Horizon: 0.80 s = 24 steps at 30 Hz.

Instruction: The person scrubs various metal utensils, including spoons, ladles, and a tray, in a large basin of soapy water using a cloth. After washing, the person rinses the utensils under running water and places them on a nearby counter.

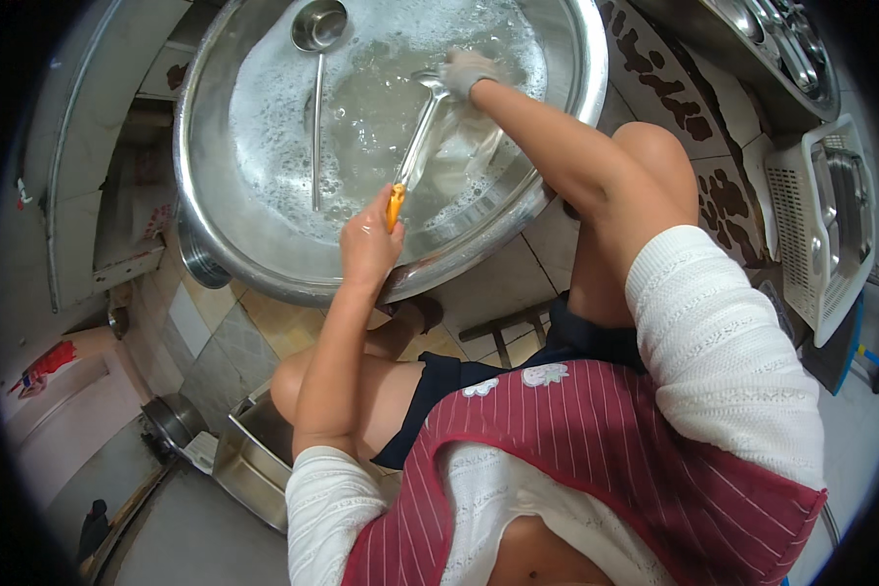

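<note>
My left hand point(369, 239) is closed around the yellow-orange handle of a metal serving spoon point(422, 132), which slants up and away over a large steel basin point(197, 166) of soapy water. Beside the spoon's head is my right hand point(471, 70), whitish as if gloved or covered in suds. Its fingers are blurred, so their grip does not show. A steel ladle point(318, 117) lies at the left in the basin, bowl toward the far side. Something pale and translucent point(464, 146) shows in the water below my right wrist.
At the right stands a white plastic basket point(791, 230) with metal ware, and beyond it a steel tub point(820, 107) with more utensils. A rectangular steel container point(254, 459) and a round pot point(176, 420) sit on the lower left. My knees are close to the basin's near rim.
</note>
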{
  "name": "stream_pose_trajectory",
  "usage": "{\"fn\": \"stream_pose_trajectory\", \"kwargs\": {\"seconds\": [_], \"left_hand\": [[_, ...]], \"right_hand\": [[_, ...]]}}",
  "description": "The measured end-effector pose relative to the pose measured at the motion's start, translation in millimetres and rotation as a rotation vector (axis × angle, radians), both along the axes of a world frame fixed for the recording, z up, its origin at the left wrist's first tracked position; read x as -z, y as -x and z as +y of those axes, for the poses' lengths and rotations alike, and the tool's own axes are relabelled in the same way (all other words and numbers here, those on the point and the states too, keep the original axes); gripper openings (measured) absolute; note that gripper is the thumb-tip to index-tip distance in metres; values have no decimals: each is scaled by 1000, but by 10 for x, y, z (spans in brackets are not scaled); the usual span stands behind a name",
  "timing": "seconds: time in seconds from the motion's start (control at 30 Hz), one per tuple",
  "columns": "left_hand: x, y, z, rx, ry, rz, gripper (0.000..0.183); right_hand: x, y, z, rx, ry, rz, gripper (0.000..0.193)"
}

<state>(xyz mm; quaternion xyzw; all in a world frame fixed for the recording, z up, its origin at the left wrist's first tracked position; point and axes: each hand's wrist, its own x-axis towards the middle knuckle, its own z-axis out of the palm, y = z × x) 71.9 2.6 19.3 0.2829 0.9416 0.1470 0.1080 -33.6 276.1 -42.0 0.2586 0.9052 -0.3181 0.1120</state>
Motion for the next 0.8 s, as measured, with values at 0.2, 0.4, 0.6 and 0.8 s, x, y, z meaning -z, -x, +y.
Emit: {"fn": "stream_pose_trajectory", "kwargs": {"seconds": [0.2,0.4,0.6,0.8], "left_hand": [[-181,176,-109,128,-43,92,56],[-74,279,-455,40,-233,66,54],[212,801,-122,-388,-432,-672,43],[1423,1638,-266,-206,29,-192,31]], "right_hand": [[181,103,-19,-178,20,258,22],[-163,-85,282,-144,341,-46,25],[137,-160,187,-947,-336,-206,32],[-957,-676,-358,-930,-303,-103,28]]}}
